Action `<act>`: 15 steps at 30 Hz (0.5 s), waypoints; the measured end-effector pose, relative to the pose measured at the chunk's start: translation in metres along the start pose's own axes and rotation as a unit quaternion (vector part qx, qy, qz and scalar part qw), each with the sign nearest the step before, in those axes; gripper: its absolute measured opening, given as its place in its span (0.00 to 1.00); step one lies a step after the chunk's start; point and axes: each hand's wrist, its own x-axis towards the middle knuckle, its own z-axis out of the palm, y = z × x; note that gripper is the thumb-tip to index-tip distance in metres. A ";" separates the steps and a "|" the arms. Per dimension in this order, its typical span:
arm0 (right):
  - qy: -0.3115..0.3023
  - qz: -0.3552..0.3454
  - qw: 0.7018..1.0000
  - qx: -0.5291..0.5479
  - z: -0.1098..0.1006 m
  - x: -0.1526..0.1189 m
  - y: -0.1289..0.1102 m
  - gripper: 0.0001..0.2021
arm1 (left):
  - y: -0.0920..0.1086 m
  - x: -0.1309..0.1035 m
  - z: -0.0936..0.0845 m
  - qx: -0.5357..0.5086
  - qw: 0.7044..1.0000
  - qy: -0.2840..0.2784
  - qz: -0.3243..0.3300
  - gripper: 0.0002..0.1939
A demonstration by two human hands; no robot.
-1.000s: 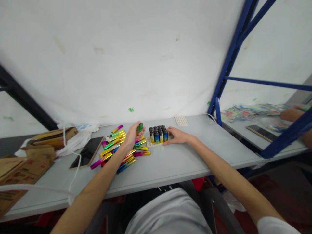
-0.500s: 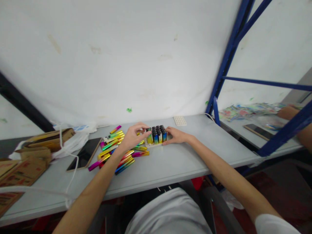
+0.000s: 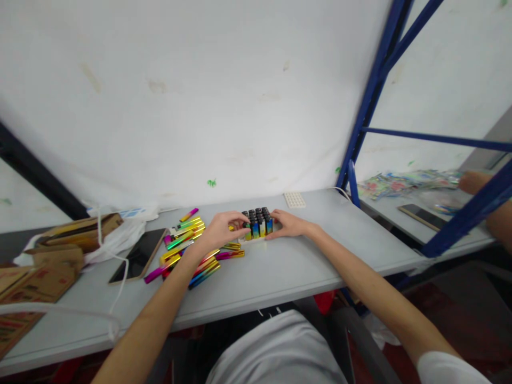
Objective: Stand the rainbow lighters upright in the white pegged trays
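Observation:
In the middle of the table, a block of upright black-topped lighters with shiny blue-yellow bodies stands in a white holder. My left hand is at the block's left end, thumb and fingers closed on a lighter there; the fingers partly hide it. Along the right side, my right hand grips the block between thumb and fingers. Under and beside my left forearm lies a loose pile of metallic, rainbow-coloured tubes, some of them covered by the arm.
Behind the block lies a white holed tray. To the left are a phone, a white cable and torn cardboard. A blue metal frame rises at the right; beyond it show another phone and a person's arm.
My left hand has shifted slightly down at the block's left end, and more black tops show behind its fingers. My right hand stays against the right side.

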 end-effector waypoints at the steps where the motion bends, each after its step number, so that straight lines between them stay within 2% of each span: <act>1: -0.001 0.001 1.000 0.001 0.000 0.000 0.000 0.35 | 0.001 0.000 -0.001 -0.004 1.000 -0.002 -0.010 0.12; 8: -0.008 0.013 1.000 0.003 0.001 0.000 0.003 0.35 | 0.000 -0.001 0.001 -0.029 0.998 -0.014 -0.050 0.14; 12: -0.014 0.018 1.000 -0.005 0.001 0.000 0.002 0.36 | -0.001 -0.001 0.000 -0.036 0.997 0.012 -0.062 0.20; 15: -0.015 0.017 1.000 0.002 -0.001 -0.001 0.000 0.36 | -0.007 -0.001 -0.011 0.015 0.996 0.047 -0.079 0.21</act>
